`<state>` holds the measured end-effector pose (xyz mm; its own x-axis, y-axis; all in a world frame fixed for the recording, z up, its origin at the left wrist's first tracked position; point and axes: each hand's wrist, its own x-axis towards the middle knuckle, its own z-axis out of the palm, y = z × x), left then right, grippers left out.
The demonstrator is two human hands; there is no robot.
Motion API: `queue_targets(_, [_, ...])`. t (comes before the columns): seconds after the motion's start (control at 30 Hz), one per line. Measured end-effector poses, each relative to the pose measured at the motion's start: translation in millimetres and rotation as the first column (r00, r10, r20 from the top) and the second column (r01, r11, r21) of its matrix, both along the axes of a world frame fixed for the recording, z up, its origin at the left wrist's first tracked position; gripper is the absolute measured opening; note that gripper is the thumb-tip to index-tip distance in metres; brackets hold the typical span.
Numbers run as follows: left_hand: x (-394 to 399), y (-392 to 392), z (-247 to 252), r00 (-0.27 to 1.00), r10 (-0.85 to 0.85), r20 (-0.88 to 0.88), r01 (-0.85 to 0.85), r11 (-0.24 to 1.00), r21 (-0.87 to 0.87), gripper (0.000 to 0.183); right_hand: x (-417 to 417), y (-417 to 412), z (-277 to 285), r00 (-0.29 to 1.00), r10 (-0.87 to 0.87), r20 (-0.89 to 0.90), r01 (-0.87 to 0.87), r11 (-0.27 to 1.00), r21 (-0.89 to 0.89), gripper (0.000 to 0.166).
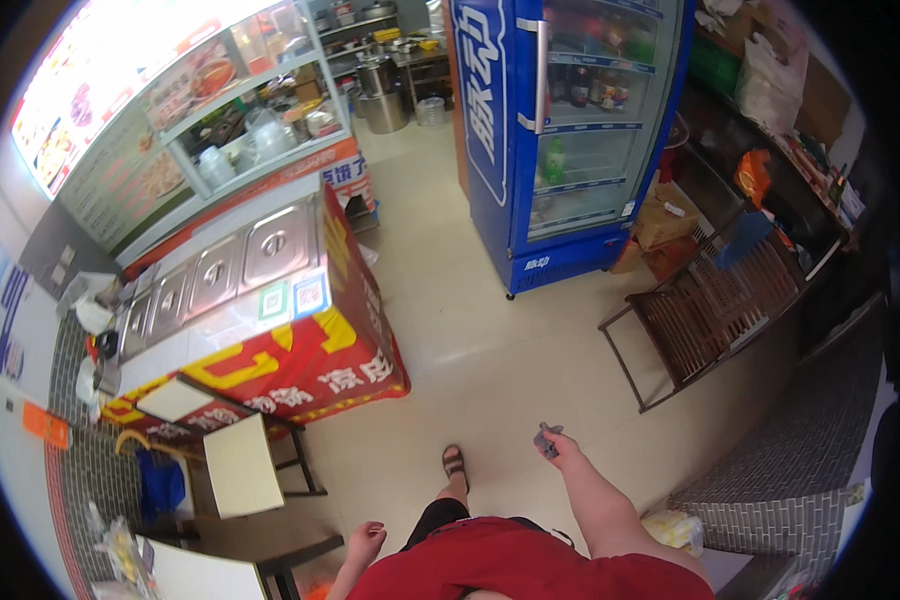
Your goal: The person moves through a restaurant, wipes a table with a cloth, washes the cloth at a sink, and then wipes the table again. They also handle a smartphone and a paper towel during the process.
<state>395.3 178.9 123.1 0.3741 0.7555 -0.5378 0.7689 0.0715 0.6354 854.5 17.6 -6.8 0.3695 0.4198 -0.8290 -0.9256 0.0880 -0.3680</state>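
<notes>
My right hand [565, 450] is held out over the tiled floor [450, 352], closed around a crumpled grey cloth [547, 441]. Part of the cloth sticks out past the fingers. Low in the view, beside my red shirt, hangs my left hand [366, 543] with its fingers curled in; I see nothing in it. A white-topped table [202, 568] lies to the left of that hand. My foot in a dark sandal [455, 463] is on the floor between the two hands.
On the left stands a red-fronted counter [360, 330] with lidded steel pans [274, 244], and a white-topped stool [244, 465] before it. A blue glass-door drinks fridge [570, 259] stands ahead. To the right are a brown slatted chair [690, 322] and a brick-patterned partition [772, 450].
</notes>
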Motion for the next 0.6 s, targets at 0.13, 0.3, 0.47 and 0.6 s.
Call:
queue_targets(0.13, [69.2,82.0,0.3,0.996,-0.059,0.066,0.056,0.998,0.042,0.026,44.5,75.5,9.7,0.997,0.020,-0.071,-0.020,1.000,0.005,0.030])
queue_targets(0.3, [200.8,192.8,18.4,0.955,-0.147,0.258,0.125,0.987,0.100,0.025,119.0,149.0,43.2,0.978,0.174,0.112,-0.171,0.984,-0.041,0.032])
queue_targets(0.47, [339.1,292.3,50.0,0.836,-0.469,0.284,0.418,0.881,0.222,0.026,185.6,213.1,41.2,0.985,0.112,0.129,-0.118,0.992,0.044,0.035])
queue_targets(0.6, [429.7,356.3,58.2,0.714,-0.676,0.182,0.615,0.730,0.299,0.029,228.7,262.0,14.2,0.987,0.141,0.077,-0.124,0.973,-0.196,0.040])
